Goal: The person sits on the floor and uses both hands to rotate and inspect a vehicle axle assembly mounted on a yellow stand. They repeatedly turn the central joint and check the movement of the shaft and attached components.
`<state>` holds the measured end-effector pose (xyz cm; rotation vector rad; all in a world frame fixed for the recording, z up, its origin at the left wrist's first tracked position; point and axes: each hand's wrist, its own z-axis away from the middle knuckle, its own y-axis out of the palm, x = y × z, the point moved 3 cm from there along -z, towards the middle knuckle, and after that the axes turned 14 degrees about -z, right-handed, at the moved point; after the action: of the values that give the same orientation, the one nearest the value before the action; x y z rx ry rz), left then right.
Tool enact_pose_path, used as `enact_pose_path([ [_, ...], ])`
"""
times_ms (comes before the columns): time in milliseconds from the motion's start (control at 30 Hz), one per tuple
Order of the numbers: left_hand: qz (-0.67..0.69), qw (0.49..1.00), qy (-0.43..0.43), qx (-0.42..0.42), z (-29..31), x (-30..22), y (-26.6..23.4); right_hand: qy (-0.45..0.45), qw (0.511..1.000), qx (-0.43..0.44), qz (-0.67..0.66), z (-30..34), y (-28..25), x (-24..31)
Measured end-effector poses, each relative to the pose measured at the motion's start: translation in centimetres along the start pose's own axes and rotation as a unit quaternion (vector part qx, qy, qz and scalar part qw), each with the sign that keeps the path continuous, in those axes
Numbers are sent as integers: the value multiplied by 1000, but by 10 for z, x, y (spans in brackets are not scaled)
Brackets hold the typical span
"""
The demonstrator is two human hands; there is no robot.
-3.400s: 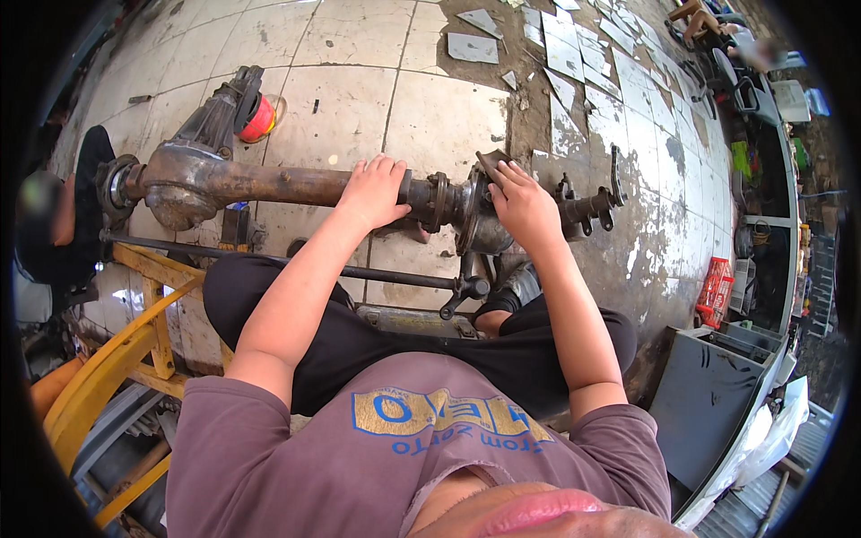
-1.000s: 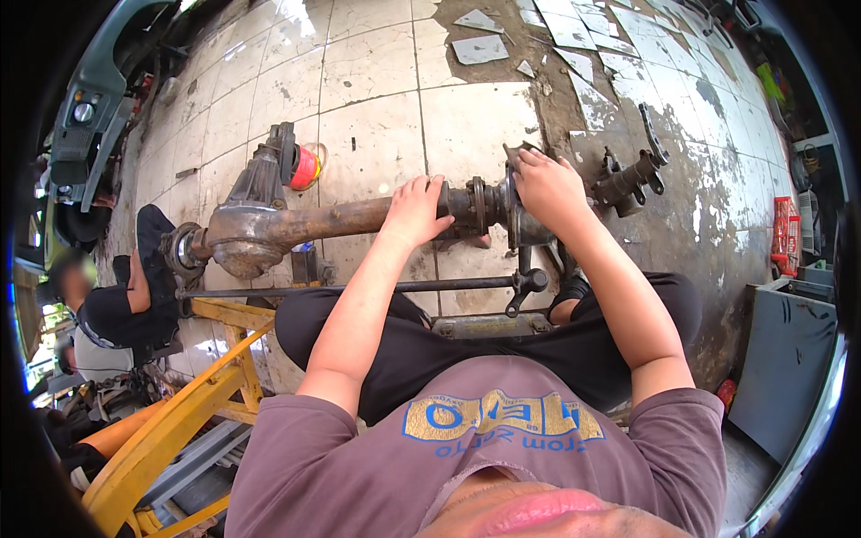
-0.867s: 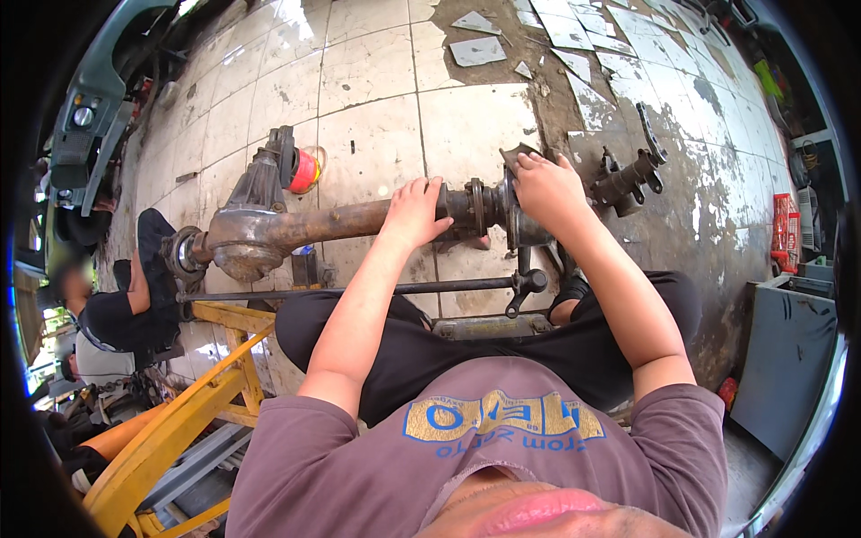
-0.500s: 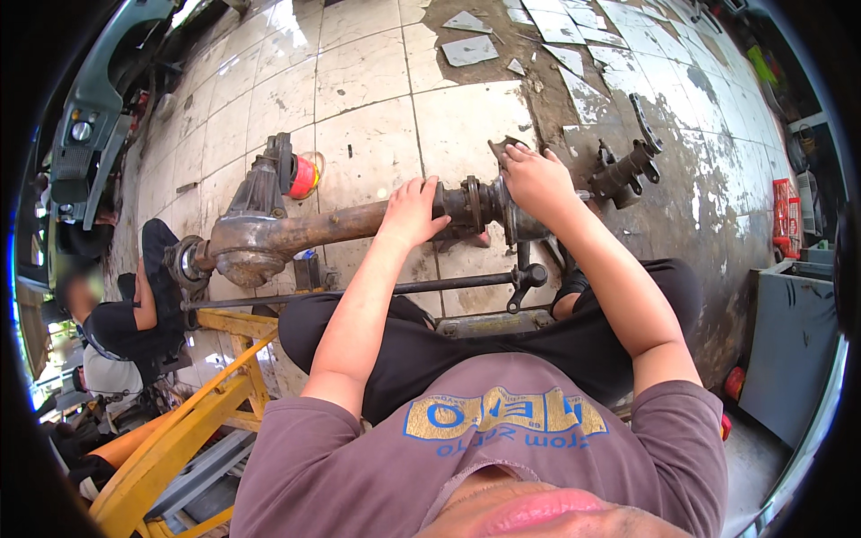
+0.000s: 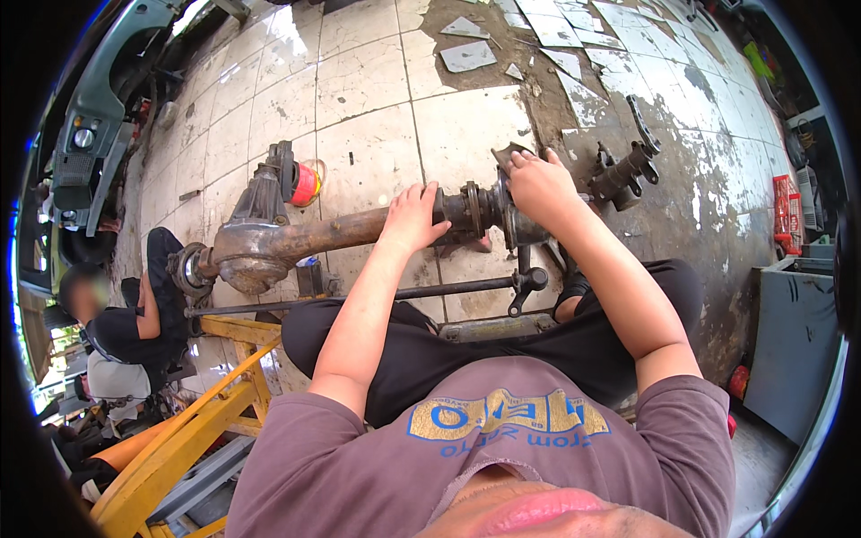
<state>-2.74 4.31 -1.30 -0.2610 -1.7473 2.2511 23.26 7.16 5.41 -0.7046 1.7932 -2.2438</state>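
Observation:
A rusty axle housing point(image 5: 336, 231) with a bulky differential casing lies across in front of me. My left hand point(image 5: 414, 218) is closed over its tube, left of the dark flanged collar point(image 5: 471, 204). My right hand point(image 5: 541, 186) is at the round hub flange point(image 5: 502, 211) on the right end, pinching a dark, stiff sheet that looks like sandpaper point(image 5: 509, 152). The sheet sticks out beyond the fingertips, against the flange rim; the rest of it is hidden under the hand. Nearer my legs runs a long dark rod point(image 5: 430, 290) with a joint at its right end.
Right of the hub stands a dark metal knuckle part point(image 5: 619, 175). A red roll point(image 5: 305, 185) sits behind the differential. Yellow metal framing point(image 5: 193, 417) fills the lower left, where another person point(image 5: 121, 323) sits. Broken tiles point(image 5: 468, 56) lie far ahead; a grey cabinet point(image 5: 789, 341) stands right.
My right hand has shifted slightly toward me and right along the flange, and the sheet has moved with it. My left hand stays on the tube. The whole view has tilted slightly.

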Motion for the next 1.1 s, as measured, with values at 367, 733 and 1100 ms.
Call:
enact_pose_path([
  [367, 31, 999, 13, -4, -3, -1, 1, 8, 999, -45, -14, -2, 11, -6],
  [733, 20, 1000, -3, 2, 1, -2, -1, 5, 1000, -3, 4, 4, -3, 7],
  [1100, 22, 1000, -3, -11, 2, 0, 3, 18, 1000, -14, -11, 2, 2, 5],
])
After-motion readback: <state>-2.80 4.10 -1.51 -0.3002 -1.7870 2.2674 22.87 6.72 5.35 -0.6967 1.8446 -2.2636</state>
